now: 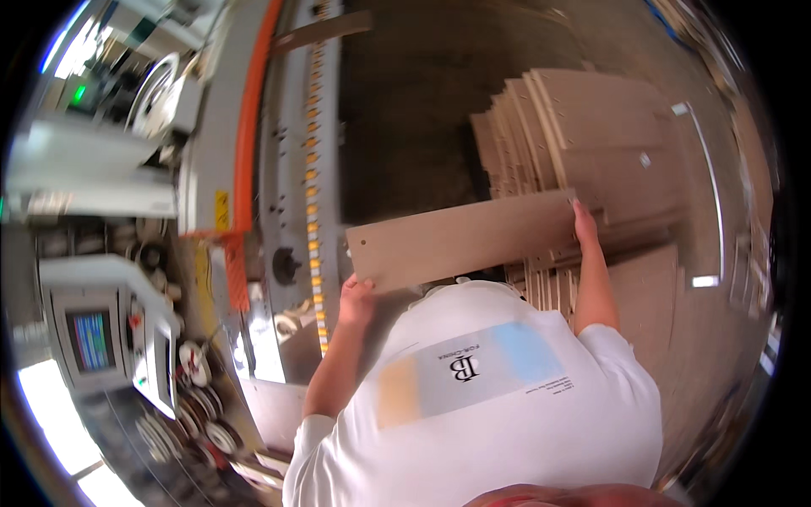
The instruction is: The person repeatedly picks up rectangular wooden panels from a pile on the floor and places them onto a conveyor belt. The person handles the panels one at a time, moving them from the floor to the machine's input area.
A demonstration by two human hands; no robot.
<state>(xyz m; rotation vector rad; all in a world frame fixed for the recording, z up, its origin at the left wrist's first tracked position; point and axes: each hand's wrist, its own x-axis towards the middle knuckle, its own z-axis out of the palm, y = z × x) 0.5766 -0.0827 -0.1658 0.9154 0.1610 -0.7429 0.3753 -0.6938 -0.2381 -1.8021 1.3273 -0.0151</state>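
A long brown board (465,237) spans the space in front of my chest, held at both ends. A small round hole shows near its left end. My left hand (356,297) is closed on the lower left corner of the board. My right hand (584,225) grips the right end, its thumb at the edge. The right end of the board overlaps the view of a stack of brown panels (608,127), and I cannot tell whether they touch. The fingers under the board are hidden.
To the left runs a long machine with an orange guard (247,127) and a track of yellow rollers (312,203). Another board (325,32) lies across its far end. A control screen (91,340) and several rolls of edging strip (203,414) stand at the far left. More panels (634,291) lie at right.
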